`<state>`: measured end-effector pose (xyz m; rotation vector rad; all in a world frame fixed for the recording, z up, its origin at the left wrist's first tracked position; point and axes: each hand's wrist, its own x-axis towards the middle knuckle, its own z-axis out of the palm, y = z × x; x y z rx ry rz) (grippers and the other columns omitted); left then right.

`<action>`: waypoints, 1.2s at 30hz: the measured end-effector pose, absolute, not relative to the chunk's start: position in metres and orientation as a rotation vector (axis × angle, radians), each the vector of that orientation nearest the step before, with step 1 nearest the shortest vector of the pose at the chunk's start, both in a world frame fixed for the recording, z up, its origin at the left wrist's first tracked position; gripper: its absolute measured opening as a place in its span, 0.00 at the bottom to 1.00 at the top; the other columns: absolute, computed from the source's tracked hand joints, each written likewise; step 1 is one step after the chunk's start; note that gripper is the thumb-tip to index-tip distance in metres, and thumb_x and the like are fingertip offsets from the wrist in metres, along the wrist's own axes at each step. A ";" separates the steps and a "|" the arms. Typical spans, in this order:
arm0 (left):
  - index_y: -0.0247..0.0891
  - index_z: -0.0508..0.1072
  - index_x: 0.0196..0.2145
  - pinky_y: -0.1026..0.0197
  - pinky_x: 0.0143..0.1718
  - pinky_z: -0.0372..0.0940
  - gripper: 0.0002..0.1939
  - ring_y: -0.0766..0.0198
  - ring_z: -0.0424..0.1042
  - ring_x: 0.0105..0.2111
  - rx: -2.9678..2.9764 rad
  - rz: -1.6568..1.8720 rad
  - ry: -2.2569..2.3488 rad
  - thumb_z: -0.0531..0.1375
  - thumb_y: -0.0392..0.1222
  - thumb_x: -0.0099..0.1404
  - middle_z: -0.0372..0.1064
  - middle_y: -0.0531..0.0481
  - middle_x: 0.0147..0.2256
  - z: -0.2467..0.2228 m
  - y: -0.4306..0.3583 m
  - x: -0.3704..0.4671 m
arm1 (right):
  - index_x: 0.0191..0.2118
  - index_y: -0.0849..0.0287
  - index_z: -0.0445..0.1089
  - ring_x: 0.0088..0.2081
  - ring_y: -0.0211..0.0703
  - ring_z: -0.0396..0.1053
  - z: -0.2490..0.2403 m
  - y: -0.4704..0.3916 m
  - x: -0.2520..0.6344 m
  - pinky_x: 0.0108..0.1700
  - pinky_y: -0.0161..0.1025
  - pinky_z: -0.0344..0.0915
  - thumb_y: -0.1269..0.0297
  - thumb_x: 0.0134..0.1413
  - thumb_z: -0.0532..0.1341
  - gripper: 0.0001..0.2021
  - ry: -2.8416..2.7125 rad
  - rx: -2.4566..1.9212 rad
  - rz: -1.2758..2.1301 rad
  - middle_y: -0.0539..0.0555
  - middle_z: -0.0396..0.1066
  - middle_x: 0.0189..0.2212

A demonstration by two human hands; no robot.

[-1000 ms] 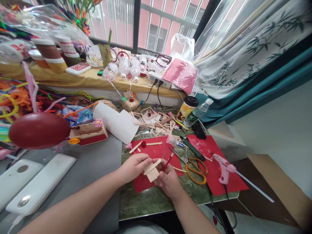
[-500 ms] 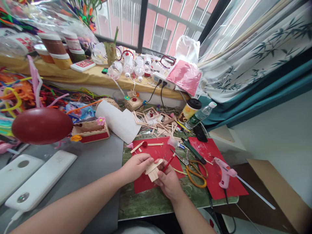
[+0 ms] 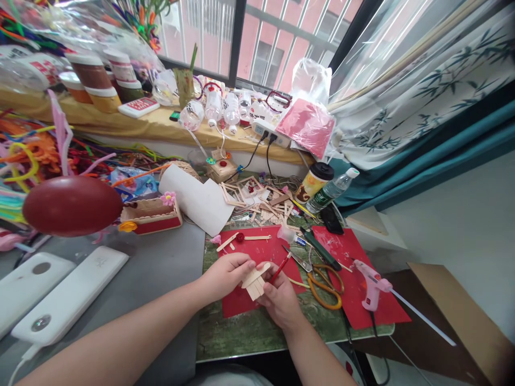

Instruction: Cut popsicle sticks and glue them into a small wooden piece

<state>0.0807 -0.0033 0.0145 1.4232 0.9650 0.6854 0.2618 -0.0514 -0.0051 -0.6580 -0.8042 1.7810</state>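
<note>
Several short wooden sticks lie side by side as a small panel (image 3: 255, 290), crossed at the top by one rounded stick (image 3: 256, 275). My left hand (image 3: 228, 274) pinches the upper left of this piece between thumb and fingers. On the right, my right hand (image 3: 282, 300) grips its lower right edge and also has a red pencil (image 3: 280, 269) between its fingers, tip hidden. Both hands are above a red sheet (image 3: 233, 305). Loose sticks (image 3: 257, 237) and a dark red flower (image 3: 240, 237) lie on the sheet just beyond them.
Orange-handled scissors (image 3: 325, 289) and a dark green tool (image 3: 321, 249) lie right of the hands. A pink glue gun (image 3: 370, 284) rests on another red sheet (image 3: 386, 305). Farther back are a stick pile (image 3: 269, 206), a cup (image 3: 313, 182) and a bottle (image 3: 332, 190). White devices (image 3: 72, 295) lie left.
The whole view has shifted very slightly. Both hands keep their hold on the stick piece, with the pencil still in my right hand.
</note>
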 end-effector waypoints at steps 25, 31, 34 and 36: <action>0.38 0.66 0.28 0.65 0.25 0.52 0.25 0.69 0.58 0.23 1.114 0.779 0.983 0.58 0.63 0.67 0.61 0.57 0.23 0.007 -0.003 0.087 | 0.53 0.53 0.71 0.17 0.27 0.48 -0.005 -0.049 0.261 0.22 0.32 0.52 0.48 0.52 0.72 0.26 -0.806 -0.807 1.705 0.47 0.66 0.31; 0.38 0.68 0.27 0.65 0.22 0.53 0.25 0.68 0.60 0.20 0.979 0.832 1.054 0.60 0.64 0.64 0.65 0.56 0.21 0.013 0.000 0.082 | 0.55 0.46 0.74 0.34 0.40 0.68 0.004 -0.057 0.263 0.39 0.40 0.68 0.66 0.54 0.70 0.22 -1.366 -1.145 1.076 0.55 0.69 0.46; 0.38 0.68 0.22 0.64 0.21 0.52 0.28 0.67 0.60 0.17 1.140 0.749 1.058 0.57 0.65 0.66 0.63 0.55 0.16 0.015 0.001 0.078 | 0.47 0.47 0.80 0.42 0.48 0.70 0.014 -0.058 0.266 0.44 0.43 0.68 0.69 0.56 0.67 0.13 -1.562 -1.164 0.881 0.56 0.72 0.43; 0.39 0.66 0.20 0.63 0.21 0.52 0.31 0.67 0.59 0.16 1.239 0.725 1.112 0.51 0.66 0.70 0.60 0.55 0.14 0.016 0.002 0.074 | 0.41 0.51 0.81 0.39 0.48 0.71 0.019 -0.055 0.266 0.43 0.43 0.67 0.66 0.59 0.66 0.07 -1.496 -1.202 0.897 0.55 0.74 0.37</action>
